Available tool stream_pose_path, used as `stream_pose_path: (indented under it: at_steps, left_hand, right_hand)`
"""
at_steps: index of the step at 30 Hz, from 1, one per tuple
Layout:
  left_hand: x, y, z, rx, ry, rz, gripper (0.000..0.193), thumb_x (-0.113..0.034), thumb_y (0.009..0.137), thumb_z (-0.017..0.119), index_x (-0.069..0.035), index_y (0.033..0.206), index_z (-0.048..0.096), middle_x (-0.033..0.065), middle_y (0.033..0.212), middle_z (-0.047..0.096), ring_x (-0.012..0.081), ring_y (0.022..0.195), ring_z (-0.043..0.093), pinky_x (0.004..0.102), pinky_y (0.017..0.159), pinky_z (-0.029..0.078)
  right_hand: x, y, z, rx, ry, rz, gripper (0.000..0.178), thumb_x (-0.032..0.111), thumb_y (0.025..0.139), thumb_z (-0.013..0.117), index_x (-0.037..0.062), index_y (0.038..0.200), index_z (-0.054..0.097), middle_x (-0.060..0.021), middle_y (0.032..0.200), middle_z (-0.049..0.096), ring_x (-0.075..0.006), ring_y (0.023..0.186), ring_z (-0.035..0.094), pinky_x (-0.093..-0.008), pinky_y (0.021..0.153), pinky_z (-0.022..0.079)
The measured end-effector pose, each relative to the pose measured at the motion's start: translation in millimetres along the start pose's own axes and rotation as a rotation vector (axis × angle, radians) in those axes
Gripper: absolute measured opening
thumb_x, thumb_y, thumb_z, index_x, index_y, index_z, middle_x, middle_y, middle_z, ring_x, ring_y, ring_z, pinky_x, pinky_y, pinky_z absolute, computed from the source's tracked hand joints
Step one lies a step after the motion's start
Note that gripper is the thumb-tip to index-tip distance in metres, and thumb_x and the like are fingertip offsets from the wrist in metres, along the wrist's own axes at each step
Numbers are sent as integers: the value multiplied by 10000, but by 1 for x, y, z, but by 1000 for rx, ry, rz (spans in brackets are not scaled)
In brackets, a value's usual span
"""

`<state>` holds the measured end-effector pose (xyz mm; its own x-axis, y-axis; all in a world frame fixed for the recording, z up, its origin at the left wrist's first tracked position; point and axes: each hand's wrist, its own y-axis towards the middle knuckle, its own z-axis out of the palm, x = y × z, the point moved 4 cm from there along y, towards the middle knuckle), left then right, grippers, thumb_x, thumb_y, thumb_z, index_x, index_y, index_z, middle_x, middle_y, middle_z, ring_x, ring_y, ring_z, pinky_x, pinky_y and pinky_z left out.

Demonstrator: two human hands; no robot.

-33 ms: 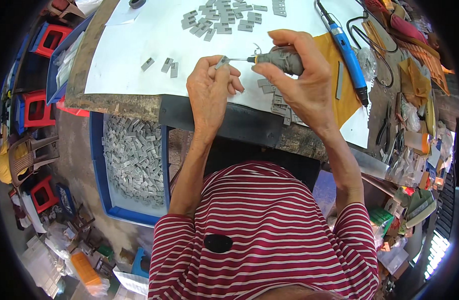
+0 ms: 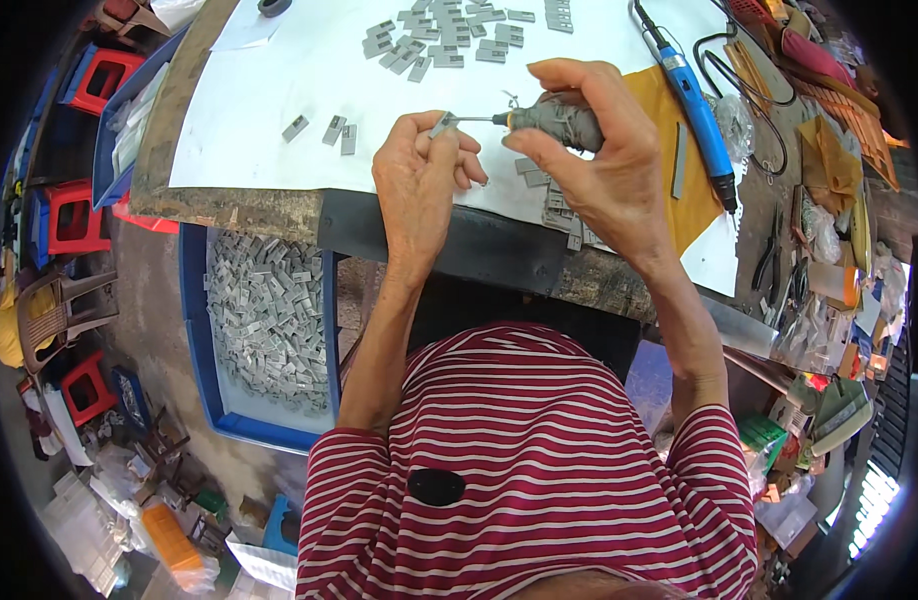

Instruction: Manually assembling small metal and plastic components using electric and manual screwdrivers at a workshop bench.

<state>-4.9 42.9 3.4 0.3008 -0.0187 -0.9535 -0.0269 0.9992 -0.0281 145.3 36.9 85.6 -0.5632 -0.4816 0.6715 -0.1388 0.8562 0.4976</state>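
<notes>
"Pinched between thumb and fingertips, you say?"

"Yes, the left hand (image 2: 416,185) grips a small grey piece (image 2: 442,123) that way, raised above the white sheet (image 2: 244,110) near the front of the workbench (image 2: 244,205)."

"And the right hand (image 2: 619,165)?"

"Curled around the wrapped handle (image 2: 564,123) of a hand tool, thumb along the near side, index finger arched over the top. Its thin metal shaft (image 2: 476,119) points left, and the tip meets the grey piece — whether it sits inside an opening, I cannot tell."

"What lies around them?"

"Three loose pieces (image 2: 334,130) to the left of the left hand, a large cluster (image 2: 439,38) beyond both hands, and a smaller group (image 2: 557,205) partly behind the right wrist."

"Anything further right?"

"A blue pen-shaped power tool (image 2: 699,115) with a cable, lying partly over brown paper (image 2: 701,225)."

"Below the bench?"

"A blue tray (image 2: 196,340), left of the person's lap — heaped with grey pieces (image 2: 267,320)."
</notes>
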Motion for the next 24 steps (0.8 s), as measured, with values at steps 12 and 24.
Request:
stream_pose_path:
  at_steps: [12, 24]
  left_hand:
    - [-3, 3, -3, 25, -92, -91, 211, -59, 804, 496, 107, 934, 508, 161, 705, 614, 155, 530, 557, 242, 494, 407]
    - [-4, 5, -4, 20, -137, -135, 187, -72, 827, 495, 89, 923, 503, 169, 736, 615, 163, 555, 555, 256, 521, 413]
  right_hand:
    - [27, 47, -8, 377, 25, -135, 423, 87, 694, 722, -15, 1038, 499, -127, 1000, 547, -249, 872, 564, -308, 742, 464]
    - [36, 50, 5, 171, -176, 56, 330, 169, 774, 679, -12, 986, 502, -135, 805, 549, -185, 735, 555, -304, 611, 430]
